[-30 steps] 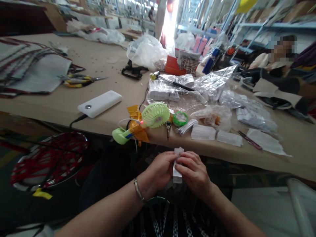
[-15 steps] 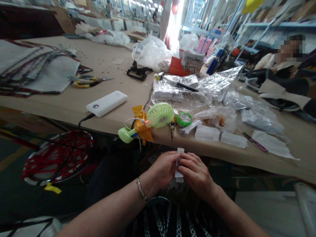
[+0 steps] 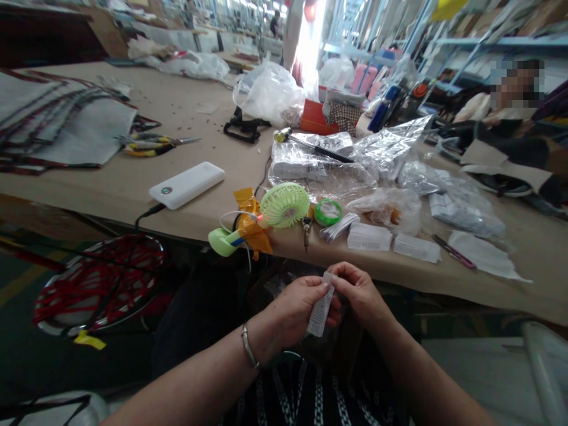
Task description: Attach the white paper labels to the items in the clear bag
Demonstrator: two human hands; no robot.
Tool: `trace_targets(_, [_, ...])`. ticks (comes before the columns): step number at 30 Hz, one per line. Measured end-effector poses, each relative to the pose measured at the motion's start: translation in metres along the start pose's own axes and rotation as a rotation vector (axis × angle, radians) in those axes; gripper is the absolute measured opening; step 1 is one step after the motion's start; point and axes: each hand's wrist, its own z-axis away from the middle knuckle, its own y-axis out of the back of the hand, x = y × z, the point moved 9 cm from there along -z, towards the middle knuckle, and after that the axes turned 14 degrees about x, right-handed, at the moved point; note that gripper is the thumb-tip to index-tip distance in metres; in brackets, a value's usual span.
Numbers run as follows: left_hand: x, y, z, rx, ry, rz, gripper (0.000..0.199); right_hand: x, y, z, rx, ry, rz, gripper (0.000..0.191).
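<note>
Both hands, the left hand (image 3: 295, 307) and right hand (image 3: 361, 293), pinch 1 white label strip (image 3: 320, 310) near the table (image 3: 133, 183) edge, below the green fan (image 3: 284, 205).

1 view only, head-worn camera, looking forward and down. Left hand (image 3: 295, 310) and right hand (image 3: 361, 293) close, low centre, below table (image 3: 133, 183) edge. Table spreads across mid-frame; workshop aisle and shelving far at top. Seated person (image 3: 510, 106) at upper right.
</note>
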Motion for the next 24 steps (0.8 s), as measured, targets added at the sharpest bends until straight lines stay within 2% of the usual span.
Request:
trace_targets(5, [-0.003, 0.002, -0.002, -0.048, 0.001, -0.01, 0.012, 0.005, -0.006, 0.0, 0.023, -0.074, -0.063, 0.017])
trace_targets(9, [-0.005, 0.005, -0.002, -0.068, 0.024, -0.019, 0.015, 0.006, -0.008, 0.001, 0.02, -0.054, -0.028, 0.017])
trace_targets(12, [-0.004, 0.008, -0.002, -0.049, 0.008, -0.019, 0.015, -0.004, -0.005, 0.002, 0.064, 0.077, 0.042, 0.016])
trace_targets(15, [-0.004, 0.008, -0.002, -0.052, -0.011, -0.009, 0.018, -0.024, -0.003, 0.008, 0.115, 0.327, 0.22, 0.027])
trace_targets(18, [-0.004, 0.008, -0.002, -0.064, -0.02, -0.011, 0.018, -0.035, -0.009, 0.015, 0.088, 0.523, 0.435, 0.029])
trace_targets(24, [-0.006, 0.009, -0.005, -0.063, -0.028, -0.028, 0.019, -0.033, -0.013, 0.018, 0.061, 0.609, 0.56, 0.027])
